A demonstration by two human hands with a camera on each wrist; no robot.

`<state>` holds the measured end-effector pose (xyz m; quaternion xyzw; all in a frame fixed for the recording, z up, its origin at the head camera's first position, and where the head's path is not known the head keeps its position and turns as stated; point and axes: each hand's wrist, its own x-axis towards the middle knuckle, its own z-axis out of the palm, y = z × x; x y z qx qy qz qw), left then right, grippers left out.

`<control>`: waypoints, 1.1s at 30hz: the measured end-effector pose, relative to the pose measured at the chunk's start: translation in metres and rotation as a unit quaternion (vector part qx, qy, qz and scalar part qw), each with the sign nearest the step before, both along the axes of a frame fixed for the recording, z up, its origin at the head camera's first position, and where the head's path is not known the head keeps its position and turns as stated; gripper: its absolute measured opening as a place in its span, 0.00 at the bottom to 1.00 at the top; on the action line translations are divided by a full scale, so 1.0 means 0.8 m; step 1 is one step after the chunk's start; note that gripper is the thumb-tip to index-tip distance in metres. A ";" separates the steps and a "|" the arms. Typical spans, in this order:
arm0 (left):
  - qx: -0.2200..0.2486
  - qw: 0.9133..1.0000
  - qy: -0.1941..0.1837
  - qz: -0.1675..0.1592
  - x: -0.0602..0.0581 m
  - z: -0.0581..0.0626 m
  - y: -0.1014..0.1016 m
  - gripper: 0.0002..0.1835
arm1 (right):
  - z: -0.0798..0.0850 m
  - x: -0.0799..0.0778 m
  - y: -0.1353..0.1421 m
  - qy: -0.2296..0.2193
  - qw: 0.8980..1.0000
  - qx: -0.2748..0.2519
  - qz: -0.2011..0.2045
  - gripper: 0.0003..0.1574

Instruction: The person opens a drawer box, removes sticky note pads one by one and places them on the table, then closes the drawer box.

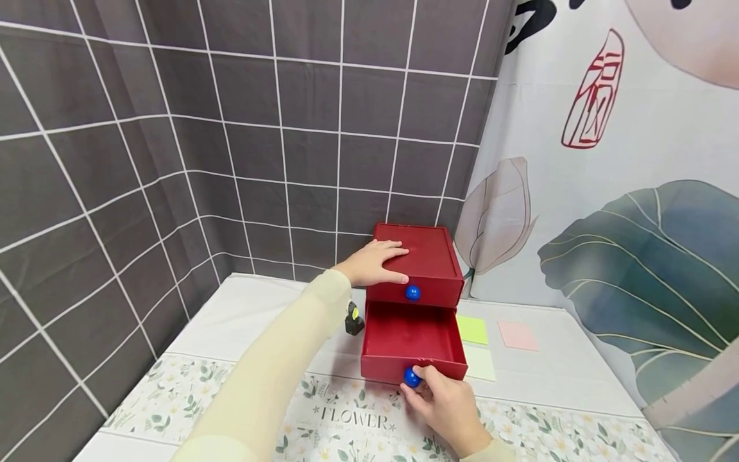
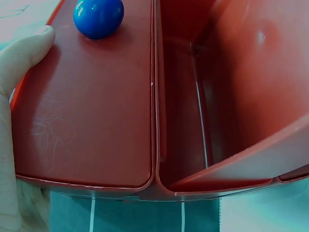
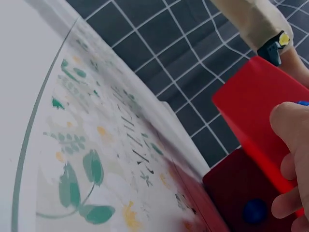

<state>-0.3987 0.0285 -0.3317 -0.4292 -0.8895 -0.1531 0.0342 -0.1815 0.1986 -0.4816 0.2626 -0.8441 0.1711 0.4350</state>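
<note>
A red cabinet [image 1: 412, 253] with blue round knobs stands on the table. My left hand [image 1: 378, 262] rests on its top with fingers spread; in the left wrist view the thumb [image 2: 36, 46] lies by the edge of the closed top drawer [image 2: 96, 106]. Below that, the middle drawer [image 1: 398, 367] is pulled out, and its visible inside holds nothing. My right hand [image 1: 444, 404] pinches this drawer's blue knob [image 1: 412, 376] between thumb and fingers. In the right wrist view a lower drawer front with another blue knob [image 3: 254, 211] shows beneath the drawer.
Yellow-green [image 1: 472, 330], pale [image 1: 480, 364] and pink paper squares [image 1: 518, 335] lie right of the cabinet. A small black device [image 1: 352, 324] with a yellow-green spot is at my left wrist. A floral cloth strip [image 1: 340, 417] runs along the front; a dark checked curtain [image 1: 306, 154] hangs behind.
</note>
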 end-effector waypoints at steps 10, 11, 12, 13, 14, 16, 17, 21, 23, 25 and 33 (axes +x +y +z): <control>0.002 1.000 0.004 0.006 0.003 0.001 0.001 0.40 | 0.002 -0.009 -0.003 -0.005 0.999 -0.004 -0.046 0.23; 0.002 1.000 0.002 0.007 0.004 0.001 0.001 0.41 | 0.003 -0.012 -0.003 -0.008 0.998 -0.004 -0.055 0.23; 0.004 1.000 0.000 0.007 0.005 0.002 0.001 0.41 | 0.003 -0.014 -0.004 -0.009 0.998 -0.005 -0.063 0.23; 0.004 1.000 -0.002 0.006 0.005 0.003 0.001 0.41 | 0.004 -0.017 -0.004 -0.008 0.998 -0.007 -0.068 0.23; 0.005 1.000 -0.003 0.006 0.006 0.003 0.001 0.41 | 0.004 -0.019 -0.004 -0.005 0.997 -0.009 -0.070 0.23; 0.005 1.000 -0.003 0.006 0.006 0.003 0.002 0.41 | 0.003 -0.023 -0.005 0.001 0.997 -0.012 -0.070 0.22; 0.004 1.000 -0.003 0.006 0.006 0.003 0.001 0.41 | 0.003 -0.024 -0.005 0.005 0.998 -0.013 -0.065 0.22; -0.001 1.000 -0.001 0.007 0.004 0.001 0.001 0.41 | 0.005 -0.025 -0.006 0.013 0.998 -0.015 -0.056 0.22; 0.001 1.000 -0.001 0.006 0.003 0.000 0.000 0.41 | 0.006 -0.025 -0.006 0.014 0.998 -0.016 -0.057 0.22; 0.004 1.000 0.000 0.004 0.003 -0.001 0.001 0.41 | 0.008 -0.026 -0.007 0.016 0.998 -0.016 -0.058 0.22; 0.003 1.000 -0.005 0.009 0.004 0.000 0.003 0.42 | 0.011 -0.033 -0.004 0.015 0.997 -0.037 -0.063 0.21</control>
